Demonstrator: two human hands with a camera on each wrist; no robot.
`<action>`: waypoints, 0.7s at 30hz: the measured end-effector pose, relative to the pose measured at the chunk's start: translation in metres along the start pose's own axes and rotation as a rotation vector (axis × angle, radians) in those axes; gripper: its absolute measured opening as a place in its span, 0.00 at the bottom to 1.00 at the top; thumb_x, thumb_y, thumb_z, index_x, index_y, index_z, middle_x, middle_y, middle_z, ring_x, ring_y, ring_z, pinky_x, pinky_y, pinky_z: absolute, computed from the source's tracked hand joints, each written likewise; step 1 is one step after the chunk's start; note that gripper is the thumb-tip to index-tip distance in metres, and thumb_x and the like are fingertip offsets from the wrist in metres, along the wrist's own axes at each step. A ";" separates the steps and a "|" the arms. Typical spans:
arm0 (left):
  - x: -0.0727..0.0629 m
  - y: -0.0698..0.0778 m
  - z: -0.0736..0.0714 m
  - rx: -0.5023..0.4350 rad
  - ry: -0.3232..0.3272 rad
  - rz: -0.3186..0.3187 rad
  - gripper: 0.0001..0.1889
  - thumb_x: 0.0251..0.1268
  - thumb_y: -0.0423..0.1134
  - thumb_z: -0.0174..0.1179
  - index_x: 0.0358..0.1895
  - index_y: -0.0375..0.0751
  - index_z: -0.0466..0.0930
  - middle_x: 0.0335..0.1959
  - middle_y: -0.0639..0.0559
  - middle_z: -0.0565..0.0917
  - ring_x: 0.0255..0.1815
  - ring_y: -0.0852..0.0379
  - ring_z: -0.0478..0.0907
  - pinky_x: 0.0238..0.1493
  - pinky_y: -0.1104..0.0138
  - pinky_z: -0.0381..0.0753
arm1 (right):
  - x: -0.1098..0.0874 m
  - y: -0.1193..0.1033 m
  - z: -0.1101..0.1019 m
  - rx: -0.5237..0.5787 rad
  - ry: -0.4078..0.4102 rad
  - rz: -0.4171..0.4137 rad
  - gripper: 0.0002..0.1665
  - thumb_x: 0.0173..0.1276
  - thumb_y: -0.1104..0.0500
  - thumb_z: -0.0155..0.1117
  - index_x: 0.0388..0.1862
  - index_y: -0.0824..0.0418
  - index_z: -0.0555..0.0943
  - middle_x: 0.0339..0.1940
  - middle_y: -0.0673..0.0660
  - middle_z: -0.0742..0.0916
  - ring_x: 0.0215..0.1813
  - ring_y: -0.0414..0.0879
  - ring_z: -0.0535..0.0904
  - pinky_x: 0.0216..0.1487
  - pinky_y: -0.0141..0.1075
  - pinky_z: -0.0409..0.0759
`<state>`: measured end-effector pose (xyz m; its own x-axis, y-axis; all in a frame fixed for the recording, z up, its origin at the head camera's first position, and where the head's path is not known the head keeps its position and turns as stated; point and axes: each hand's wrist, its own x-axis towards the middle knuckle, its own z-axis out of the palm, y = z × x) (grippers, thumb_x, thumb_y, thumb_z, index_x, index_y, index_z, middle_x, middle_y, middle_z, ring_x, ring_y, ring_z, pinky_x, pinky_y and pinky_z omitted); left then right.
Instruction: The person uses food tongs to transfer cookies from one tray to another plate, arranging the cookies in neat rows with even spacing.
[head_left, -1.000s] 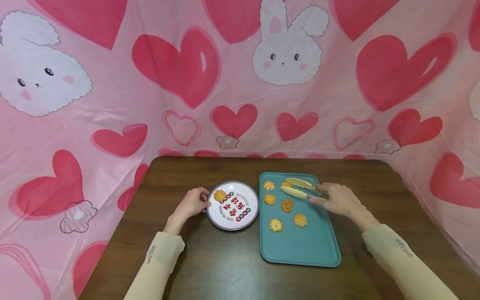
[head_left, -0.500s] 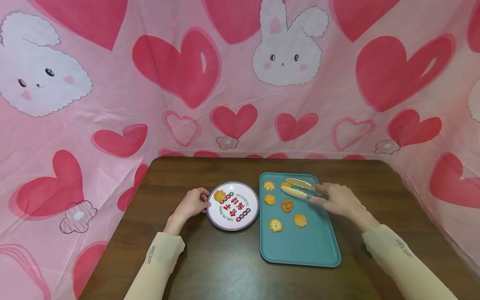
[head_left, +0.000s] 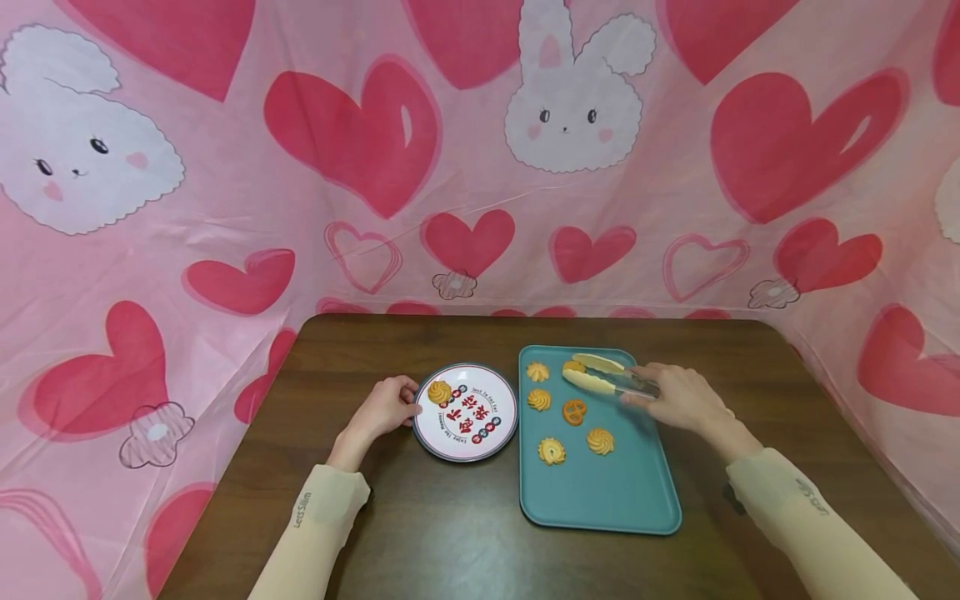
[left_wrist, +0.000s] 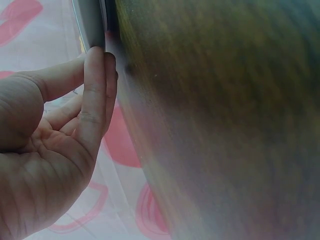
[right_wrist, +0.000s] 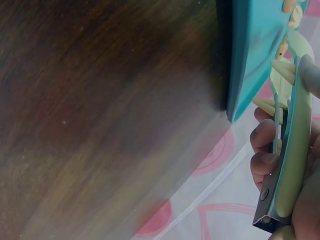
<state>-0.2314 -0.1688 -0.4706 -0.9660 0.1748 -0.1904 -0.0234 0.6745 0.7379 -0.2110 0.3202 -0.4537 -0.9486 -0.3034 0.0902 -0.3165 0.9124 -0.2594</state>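
My left hand (head_left: pixel 386 407) pinches the left rim of a round white plate (head_left: pixel 432 429) with a dark edge and red lettering. One swirled cookie (head_left: pixel 439 392) lies on that plate. My right hand (head_left: pixel 686 402) grips a pair of tongs (head_left: pixel 588 382) with pale yellow tips and handles. The tips are spread on either side of a cookie (head_left: pixel 573 367) near the back of a teal tray (head_left: pixel 600 496); whether they touch it, I cannot tell. In the right wrist view, fingers and thumb wrap the tongs (right_wrist: pixel 295 165). At the left wrist, thumb and fingertips meet the plate edge (left_wrist: pixel 91 25).
On the tray lie a pretzel (head_left: pixel 574 412) and several cookies, among them a swirled cookie (head_left: pixel 600 441) and a cookie with a holed centre (head_left: pixel 552 451). Plate and tray stand side by side on a brown wooden table (head_left: pixel 435 533). A pink heart-patterned cloth (head_left: pixel 480 192) hangs behind.
The tongs and my right hand have shifted very slightly, the tips drawing a little closer around the cookie. My left hand and the plate have stayed put.
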 end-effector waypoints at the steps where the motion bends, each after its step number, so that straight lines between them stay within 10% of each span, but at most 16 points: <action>1: 0.000 0.000 0.000 0.000 0.000 0.000 0.19 0.60 0.28 0.69 0.54 0.28 0.77 0.35 0.43 0.77 0.27 0.54 0.79 0.31 0.65 0.86 | 0.000 0.000 -0.001 0.001 0.001 0.000 0.43 0.64 0.33 0.66 0.64 0.64 0.79 0.55 0.65 0.85 0.49 0.60 0.83 0.48 0.60 0.80; 21: -0.001 0.000 0.000 -0.005 -0.001 -0.008 0.19 0.61 0.29 0.68 0.54 0.29 0.77 0.35 0.43 0.78 0.27 0.54 0.79 0.32 0.65 0.85 | 0.015 -0.024 -0.013 -0.034 0.076 -0.096 0.36 0.63 0.39 0.71 0.62 0.61 0.81 0.52 0.61 0.87 0.46 0.57 0.85 0.41 0.53 0.83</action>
<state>-0.2306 -0.1693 -0.4708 -0.9655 0.1699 -0.1972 -0.0327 0.6724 0.7395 -0.2172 0.2973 -0.4340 -0.9107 -0.3689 0.1860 -0.4039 0.8895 -0.2135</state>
